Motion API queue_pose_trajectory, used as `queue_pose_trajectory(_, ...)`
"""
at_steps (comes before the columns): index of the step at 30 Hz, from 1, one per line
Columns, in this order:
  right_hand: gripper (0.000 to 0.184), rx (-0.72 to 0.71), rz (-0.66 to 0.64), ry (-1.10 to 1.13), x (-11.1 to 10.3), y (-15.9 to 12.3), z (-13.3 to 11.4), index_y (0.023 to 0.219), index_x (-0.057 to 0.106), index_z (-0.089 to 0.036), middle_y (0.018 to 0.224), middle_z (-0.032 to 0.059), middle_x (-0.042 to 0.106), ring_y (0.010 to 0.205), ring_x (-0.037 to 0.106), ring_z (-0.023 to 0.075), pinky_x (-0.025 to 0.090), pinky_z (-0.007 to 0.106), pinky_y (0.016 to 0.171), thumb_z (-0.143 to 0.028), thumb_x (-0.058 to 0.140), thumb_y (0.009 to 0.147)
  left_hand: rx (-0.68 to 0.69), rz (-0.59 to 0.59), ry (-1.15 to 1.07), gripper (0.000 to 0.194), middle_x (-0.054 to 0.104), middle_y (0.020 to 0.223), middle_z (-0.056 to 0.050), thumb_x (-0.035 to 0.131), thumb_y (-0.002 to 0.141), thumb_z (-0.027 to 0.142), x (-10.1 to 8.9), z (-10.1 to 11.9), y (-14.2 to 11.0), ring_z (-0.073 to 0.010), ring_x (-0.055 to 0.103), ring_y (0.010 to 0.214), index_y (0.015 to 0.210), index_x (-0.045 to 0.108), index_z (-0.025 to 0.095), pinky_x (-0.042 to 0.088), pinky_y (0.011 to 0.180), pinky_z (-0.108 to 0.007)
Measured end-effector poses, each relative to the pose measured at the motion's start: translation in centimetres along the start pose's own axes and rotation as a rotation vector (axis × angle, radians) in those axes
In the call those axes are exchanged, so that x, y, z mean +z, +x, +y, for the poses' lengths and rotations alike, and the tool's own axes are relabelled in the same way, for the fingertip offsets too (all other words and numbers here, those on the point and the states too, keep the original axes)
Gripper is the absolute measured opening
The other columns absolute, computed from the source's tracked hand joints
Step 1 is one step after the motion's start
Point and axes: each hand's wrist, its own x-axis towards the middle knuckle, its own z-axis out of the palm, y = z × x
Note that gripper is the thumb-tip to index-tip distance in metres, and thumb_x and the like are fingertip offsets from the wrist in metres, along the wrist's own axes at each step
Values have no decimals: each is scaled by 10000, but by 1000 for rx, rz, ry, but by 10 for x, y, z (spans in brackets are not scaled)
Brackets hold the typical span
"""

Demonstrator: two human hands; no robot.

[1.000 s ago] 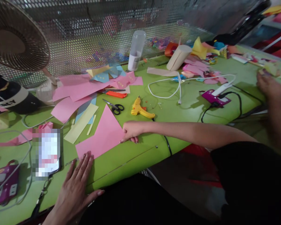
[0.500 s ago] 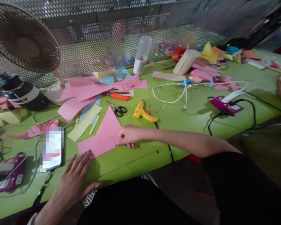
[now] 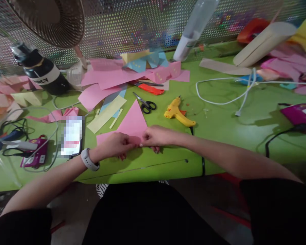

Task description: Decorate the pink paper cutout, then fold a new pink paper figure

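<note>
A pink sheet of paper (image 3: 133, 119), its top edge rising to a point, lies on the green table (image 3: 219, 119) before me. My left hand (image 3: 117, 144), with a white band on its wrist, pinches the sheet's near edge. Close beside it my right hand (image 3: 154, 136) is closed on the same edge, knuckles up. Both thumbs nearly meet there, and the hands hide part of the lower edge. Black-handled scissors (image 3: 146, 103) lie just behind the paper. A yellow glue gun (image 3: 178, 113) rests to the right of them.
Pale yellow strips (image 3: 107, 114), a phone (image 3: 72, 136) and a purple power strip (image 3: 37, 153) are at the left. Behind lie pink sheets (image 3: 109, 76) and a red cutter (image 3: 151, 89). A dark bottle (image 3: 44, 75) and a fan (image 3: 53, 20) stand back left; a white cable (image 3: 214, 101) loops right.
My left hand has moved from lying spread at the paper's left corner to pinching its near edge beside my right hand. The right hand keeps its grip. The view has shifted.
</note>
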Motion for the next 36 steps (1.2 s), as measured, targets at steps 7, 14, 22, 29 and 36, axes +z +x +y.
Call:
queue_pose_trajectory(7, 441, 11, -55, 1, -1, 6, 1, 662, 507, -187, 528, 12, 648, 497, 663, 155, 488, 230, 475, -565, 677, 813, -85, -108, -238, 218, 670, 533, 10, 623, 852, 368, 3, -6, 13, -145, 664, 477, 741, 584, 184, 524, 473, -237)
queue_pose_trajectory(14, 467, 36, -90, 22, -2, 7, 1, 645, 481, -195, 511, 5, 631, 476, 650, 152, 469, 230, 451, -591, 679, 794, -122, -112, -337, 257, 664, 496, 4, 708, 815, 366, 4, -10, 16, -142, 684, 490, 698, 601, 163, 508, 446, -199)
queue_pose_trajectory(22, 563, 84, -133, 84, -2, 11, 4, 663, 451, -206, 493, -8, 622, 432, 616, 136, 457, 231, 427, -707, 705, 699, -126, -110, -330, 345, 642, 465, -5, 748, 791, 388, 3, -11, 18, -130, 642, 435, 609, 578, 149, 501, 451, -221)
queue_pose_trajectory(29, 603, 105, -157, 103, -1, 12, 2, 660, 432, -209, 478, -16, 613, 414, 601, 125, 432, 219, 397, -752, 695, 666, -100, -126, -223, 450, 616, 431, -11, 761, 763, 469, -3, -7, 15, -127, 599, 390, 521, 550, 154, 490, 463, -243)
queue_pose_trajectory(36, 605, 104, -134, 100, 0, 12, 3, 640, 433, -208, 468, -20, 608, 408, 593, 122, 430, 222, 397, -742, 717, 645, -114, -115, -182, 482, 618, 441, -16, 730, 782, 498, -9, -23, 3, -118, 573, 372, 494, 550, 155, 473, 459, -246)
